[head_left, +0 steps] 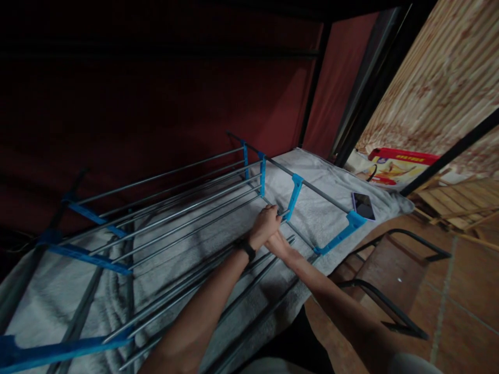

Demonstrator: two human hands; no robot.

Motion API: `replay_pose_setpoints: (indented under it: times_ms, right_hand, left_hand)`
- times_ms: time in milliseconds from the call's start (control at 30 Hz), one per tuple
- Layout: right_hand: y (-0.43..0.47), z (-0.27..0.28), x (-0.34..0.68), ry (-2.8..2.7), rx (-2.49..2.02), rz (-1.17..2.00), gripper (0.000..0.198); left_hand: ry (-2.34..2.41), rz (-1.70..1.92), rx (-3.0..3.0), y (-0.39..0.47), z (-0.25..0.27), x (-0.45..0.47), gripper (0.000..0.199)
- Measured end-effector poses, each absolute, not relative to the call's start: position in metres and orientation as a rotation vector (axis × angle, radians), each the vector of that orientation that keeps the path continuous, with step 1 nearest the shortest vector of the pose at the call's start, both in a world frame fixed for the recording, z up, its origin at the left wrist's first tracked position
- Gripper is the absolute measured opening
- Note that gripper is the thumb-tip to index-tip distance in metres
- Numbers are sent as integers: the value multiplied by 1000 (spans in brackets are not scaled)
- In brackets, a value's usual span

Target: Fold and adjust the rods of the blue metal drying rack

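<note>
A partly assembled rack of grey metal rods [187,203] and blue plastic brackets [262,175] lies on a light grey blanket [315,161]. My left hand [265,223], with a dark band at the wrist, is closed around a metal rod whose end meets a blue bracket [295,196]. Just below and against it, my right hand [278,242] is closed on the same rod; its fingers are mostly hidden. Loose-ended rods [268,267] lie under my forearms. Another blue bracket [341,236] stands at the rack's near right corner.
On the blanket's right part lies a phone [363,205]. A chair [390,265] with dark metal arms stands on the tiled floor to the right. Behind are a red and yellow box [405,165] and wooden slats [463,200]. A dark red wall [156,104] borders the far side.
</note>
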State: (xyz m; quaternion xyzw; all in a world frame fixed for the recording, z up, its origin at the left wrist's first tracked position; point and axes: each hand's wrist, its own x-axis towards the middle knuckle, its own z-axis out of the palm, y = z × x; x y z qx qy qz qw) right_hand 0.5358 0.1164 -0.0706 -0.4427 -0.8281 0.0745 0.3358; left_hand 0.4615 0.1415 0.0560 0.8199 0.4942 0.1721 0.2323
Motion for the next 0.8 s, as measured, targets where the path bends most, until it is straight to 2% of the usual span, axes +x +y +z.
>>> replay_pose_setpoints:
  times_ms: [300, 467, 633, 800]
  right_hand:
    - [109, -69, 543, -2185, -1169, 240, 31]
    - [86, -64, 552, -2131, -1110, 173, 27]
    - [56, -69, 580, -1785, -1210, 166, 33]
    - [77, -77, 616, -1360, -1369, 233, 44]
  left_hand:
    - [1388, 255, 2258, 159, 35, 481, 21]
    - [1457, 174, 2262, 160, 37, 477, 21]
    - [1466, 159, 2257, 160, 32, 479, 23]
    - [1459, 188, 2254, 156, 26, 479, 26]
